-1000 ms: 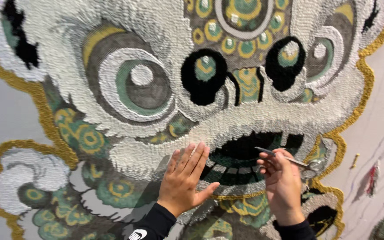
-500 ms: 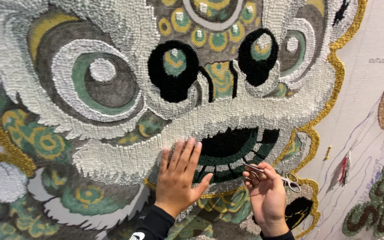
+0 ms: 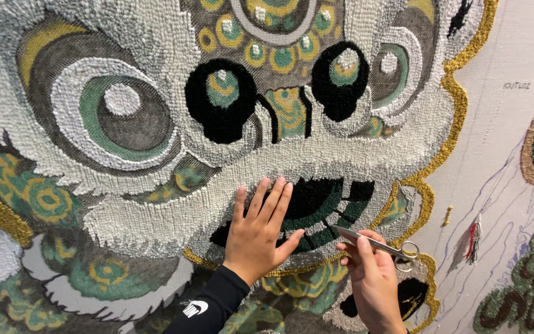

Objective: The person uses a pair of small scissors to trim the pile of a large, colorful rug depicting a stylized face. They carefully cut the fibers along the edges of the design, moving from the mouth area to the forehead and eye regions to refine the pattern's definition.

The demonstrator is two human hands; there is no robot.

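Big tufted wall rug [image 3: 316, 167] with a lion-dance face in white, grey, green and gold yarn fills nearly the whole view. It has 2 round grey-green eyes, 2 black pile nostrils with green-gold centres, and a white looped band across the upper lip. A gold yarn outline runs down the right edge of the face.

Bare beige backing cloth [image 3: 502, 142] shows to the right of the face, with thin blue sketch lines on it. Parts of 2 other tufted patches sit at the far right edge, 1 brown-green, 1 dark green.

Dark mouth patch of black and deep-green pile [image 3: 326, 207] sits below the white lip, centre frame.

Left hand [image 3: 258, 232], black long sleeve, lies flat on the rug. Fingers are spread and straight, gripping nothing; the tips rest on the lower edge of the white lip at the left end of the mouth patch.

Right hand [image 3: 372, 278] is low right, just below the mouth patch. Its fingers are curled closed around small silver metal scissors [image 3: 375, 243]. Blades point up-left toward the mouth, tip near the left thumb but apart from it; the ring handles stick out to the right. Blades look shut, though that's hard to confirm at this size.

Small red-and-white yarn tassel [image 3: 474, 238] hangs on the backing cloth, right of the scissors.
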